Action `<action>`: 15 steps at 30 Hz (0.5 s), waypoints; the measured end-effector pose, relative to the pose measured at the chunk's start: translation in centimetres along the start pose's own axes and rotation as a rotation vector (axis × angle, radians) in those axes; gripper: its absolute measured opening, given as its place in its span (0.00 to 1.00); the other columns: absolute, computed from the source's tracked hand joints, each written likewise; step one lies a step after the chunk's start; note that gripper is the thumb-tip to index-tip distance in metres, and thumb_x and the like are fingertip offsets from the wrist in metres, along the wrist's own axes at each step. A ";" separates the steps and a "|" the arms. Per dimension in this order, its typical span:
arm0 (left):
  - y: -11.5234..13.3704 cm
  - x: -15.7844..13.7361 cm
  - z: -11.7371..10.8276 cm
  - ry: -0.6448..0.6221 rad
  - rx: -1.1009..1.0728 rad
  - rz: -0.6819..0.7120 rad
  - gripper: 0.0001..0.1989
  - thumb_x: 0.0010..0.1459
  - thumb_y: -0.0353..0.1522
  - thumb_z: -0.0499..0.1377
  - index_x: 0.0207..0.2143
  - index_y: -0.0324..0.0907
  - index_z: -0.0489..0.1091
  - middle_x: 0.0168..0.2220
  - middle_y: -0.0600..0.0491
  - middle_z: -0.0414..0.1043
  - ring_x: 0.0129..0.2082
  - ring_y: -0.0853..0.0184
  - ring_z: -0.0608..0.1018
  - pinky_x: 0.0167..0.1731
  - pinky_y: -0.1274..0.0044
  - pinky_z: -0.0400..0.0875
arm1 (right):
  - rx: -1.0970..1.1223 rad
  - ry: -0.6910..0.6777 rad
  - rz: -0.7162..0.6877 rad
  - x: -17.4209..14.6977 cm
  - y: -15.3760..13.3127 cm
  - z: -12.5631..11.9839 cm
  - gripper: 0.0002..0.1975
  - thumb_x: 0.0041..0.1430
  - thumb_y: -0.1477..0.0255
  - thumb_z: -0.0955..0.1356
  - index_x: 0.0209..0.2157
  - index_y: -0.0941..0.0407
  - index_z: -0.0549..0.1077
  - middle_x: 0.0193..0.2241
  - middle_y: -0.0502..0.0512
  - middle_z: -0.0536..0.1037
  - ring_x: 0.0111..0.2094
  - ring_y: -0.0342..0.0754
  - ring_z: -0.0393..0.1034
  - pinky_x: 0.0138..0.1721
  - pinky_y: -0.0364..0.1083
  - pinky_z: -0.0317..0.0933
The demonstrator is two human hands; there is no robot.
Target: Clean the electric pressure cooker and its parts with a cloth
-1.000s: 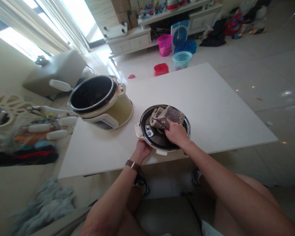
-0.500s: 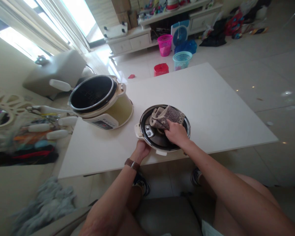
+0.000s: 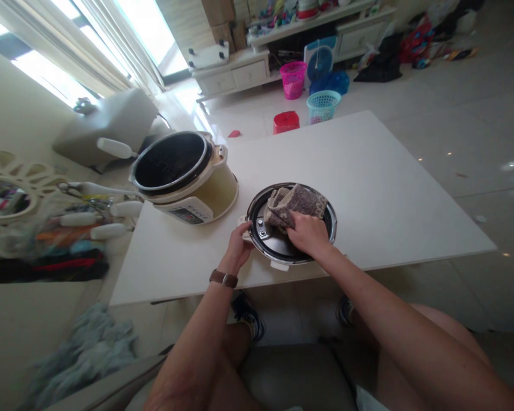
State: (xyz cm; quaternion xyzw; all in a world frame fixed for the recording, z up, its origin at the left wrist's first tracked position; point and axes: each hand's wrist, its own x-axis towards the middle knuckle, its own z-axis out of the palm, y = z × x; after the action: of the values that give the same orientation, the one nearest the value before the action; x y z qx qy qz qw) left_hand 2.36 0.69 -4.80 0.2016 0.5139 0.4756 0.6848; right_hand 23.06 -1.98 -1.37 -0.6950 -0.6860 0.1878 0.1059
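A round pressure cooker lid (image 3: 278, 246) lies with its dark inner side up near the table's front edge. My left hand (image 3: 239, 246) grips its left rim by the white handle, thumb on top and the other fingers mostly hidden beneath. In my right hand (image 3: 309, 233) is a folded brown patterned cloth (image 3: 300, 201), pressed onto the lid's inner face. Left of the lid stands the cream electric pressure cooker (image 3: 212, 191), uncovered, with a dark inner pot (image 3: 171, 162) inside it.
The white table (image 3: 389, 200) extends right and back beyond the lid. Past its far edge are a red stool (image 3: 286, 121), a light blue basket (image 3: 323, 106) and a pink basket (image 3: 293, 80). A white rack with several rounded arms (image 3: 115, 148) stands at the left.
My left hand has shifted from under the lid's front left up to its left rim by the handle. The cloth stays on the lid in my right hand. The view has moved slightly.
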 end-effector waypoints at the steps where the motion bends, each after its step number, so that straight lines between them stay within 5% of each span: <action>1: -0.1 0.0 0.1 -0.008 0.012 -0.003 0.16 0.45 0.33 0.71 0.38 0.39 0.75 0.31 0.56 0.78 0.26 0.70 0.76 0.26 0.78 0.71 | 0.012 0.015 -0.033 0.1 -0.2 0.3 0.23 0.67 0.68 0.65 0.61 0.55 0.76 0.60 0.65 0.81 0.58 0.63 0.78 0.60 0.56 0.69; 7: -0.1 -0.6 0.3 -0.029 0.103 0.034 0.20 0.46 0.37 0.70 0.42 0.41 0.75 0.35 0.54 0.80 0.28 0.67 0.78 0.25 0.78 0.73 | 0.066 -0.058 -0.240 0.8 -0.8 1.7 0.30 0.65 0.73 0.66 0.69 0.54 0.70 0.73 0.59 0.66 0.74 0.64 0.58 0.71 0.62 0.58; 15: -0.3 -0.2 0.0 0.037 0.215 0.061 0.20 0.47 0.37 0.66 0.45 0.43 0.74 0.36 0.52 0.80 0.30 0.63 0.80 0.26 0.74 0.77 | 0.133 -0.319 -0.455 0.5 1.2 -0.3 0.34 0.61 0.79 0.65 0.67 0.45 0.73 0.73 0.47 0.66 0.76 0.56 0.54 0.74 0.61 0.53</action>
State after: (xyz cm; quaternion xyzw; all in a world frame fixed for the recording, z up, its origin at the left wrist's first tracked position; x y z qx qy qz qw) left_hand 2.51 0.44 -4.89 0.2806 0.5683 0.4423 0.6346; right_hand 24.28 -1.54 -1.62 -0.4762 -0.8185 0.3108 0.0813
